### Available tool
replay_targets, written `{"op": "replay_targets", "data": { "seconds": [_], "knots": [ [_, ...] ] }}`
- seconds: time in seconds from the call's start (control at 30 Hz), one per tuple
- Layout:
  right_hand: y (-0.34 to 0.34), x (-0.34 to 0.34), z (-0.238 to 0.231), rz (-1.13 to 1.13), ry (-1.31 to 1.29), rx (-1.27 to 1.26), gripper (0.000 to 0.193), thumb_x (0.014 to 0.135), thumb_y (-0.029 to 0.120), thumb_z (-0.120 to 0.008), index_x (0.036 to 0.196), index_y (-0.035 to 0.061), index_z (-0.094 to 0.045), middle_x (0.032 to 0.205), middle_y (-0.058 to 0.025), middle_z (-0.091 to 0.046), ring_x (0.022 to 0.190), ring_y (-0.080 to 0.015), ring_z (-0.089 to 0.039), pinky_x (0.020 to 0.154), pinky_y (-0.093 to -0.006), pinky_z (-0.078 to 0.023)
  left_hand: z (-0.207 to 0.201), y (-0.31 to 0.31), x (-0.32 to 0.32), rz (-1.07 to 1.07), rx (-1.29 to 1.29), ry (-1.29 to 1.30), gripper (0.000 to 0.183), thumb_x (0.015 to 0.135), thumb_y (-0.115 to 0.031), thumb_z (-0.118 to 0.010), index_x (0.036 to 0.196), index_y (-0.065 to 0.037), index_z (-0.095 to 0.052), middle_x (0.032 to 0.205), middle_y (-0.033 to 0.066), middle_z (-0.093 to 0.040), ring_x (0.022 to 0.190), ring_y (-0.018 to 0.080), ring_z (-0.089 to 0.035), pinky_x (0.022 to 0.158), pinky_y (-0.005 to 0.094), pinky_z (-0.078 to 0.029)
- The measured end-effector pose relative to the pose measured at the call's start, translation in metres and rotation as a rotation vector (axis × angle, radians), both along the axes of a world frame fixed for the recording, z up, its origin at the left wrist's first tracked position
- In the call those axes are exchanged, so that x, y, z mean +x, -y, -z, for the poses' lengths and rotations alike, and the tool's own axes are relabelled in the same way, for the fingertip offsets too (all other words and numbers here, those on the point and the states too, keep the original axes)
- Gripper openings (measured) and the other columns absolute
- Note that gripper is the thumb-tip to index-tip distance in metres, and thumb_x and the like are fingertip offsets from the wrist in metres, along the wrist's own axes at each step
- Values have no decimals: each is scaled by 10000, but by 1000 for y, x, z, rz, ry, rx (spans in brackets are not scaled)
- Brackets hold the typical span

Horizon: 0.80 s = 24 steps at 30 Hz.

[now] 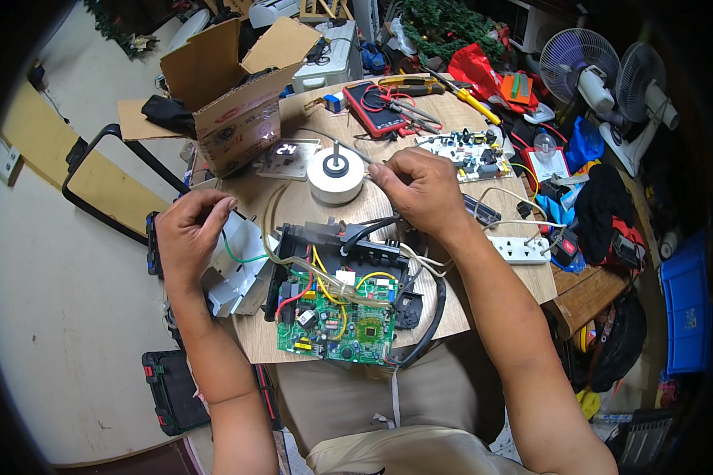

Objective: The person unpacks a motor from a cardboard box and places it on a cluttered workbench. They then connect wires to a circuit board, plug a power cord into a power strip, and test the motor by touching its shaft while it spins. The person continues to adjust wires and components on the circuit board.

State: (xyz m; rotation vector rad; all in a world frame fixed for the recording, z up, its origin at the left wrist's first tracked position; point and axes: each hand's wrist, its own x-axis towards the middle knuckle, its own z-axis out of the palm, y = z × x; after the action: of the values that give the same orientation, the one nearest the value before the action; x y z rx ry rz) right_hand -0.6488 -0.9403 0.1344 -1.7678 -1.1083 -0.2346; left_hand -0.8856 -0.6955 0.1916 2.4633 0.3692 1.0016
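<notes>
My left hand hovers above a white metal bracket at the table's left edge. Its fingers are curled in toward the thumb; whatever they may hold is hidden. Just right of a white round motor with an upright shaft is my right hand, thumb and forefinger pinched close to its side. What that pinch holds, if anything, I cannot make out. Between my forearms, a green circuit board sits in a black plastic housing, with red, yellow and black wires. A green wire crosses the bracket.
Behind the motor lie a red multimeter with probes and a clear plate. An open cardboard box stands back left. Another circuit board and a white power strip with plugged cords occupy the right. Fans stand beyond.
</notes>
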Motion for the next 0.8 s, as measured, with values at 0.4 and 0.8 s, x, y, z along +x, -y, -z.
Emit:
{"op": "replay_targets", "data": {
  "seconds": [0.4, 0.8],
  "knots": [
    [0, -2, -1, 1, 8, 5, 288, 916, 265, -753, 758, 34, -685, 711, -138, -649, 682, -324, -645, 635, -434, -499, 3, -3, 0, 7, -22, 12, 81, 883, -60, -791, 921, 8, -769, 752, 51, -712, 654, 87, -620, 621, 245, -487],
    [-1, -1, 1, -3, 32, 9, 283, 916, 268, -753, 758, 39, -698, 702, -136, -650, 674, -327, -644, 629, -435, -495, 3, -2, 0, 11, -29, 17, 90, 885, -66, -795, 920, 12, -768, 753, 49, -710, 654, 86, -617, 619, 246, -484]
  ]
}}
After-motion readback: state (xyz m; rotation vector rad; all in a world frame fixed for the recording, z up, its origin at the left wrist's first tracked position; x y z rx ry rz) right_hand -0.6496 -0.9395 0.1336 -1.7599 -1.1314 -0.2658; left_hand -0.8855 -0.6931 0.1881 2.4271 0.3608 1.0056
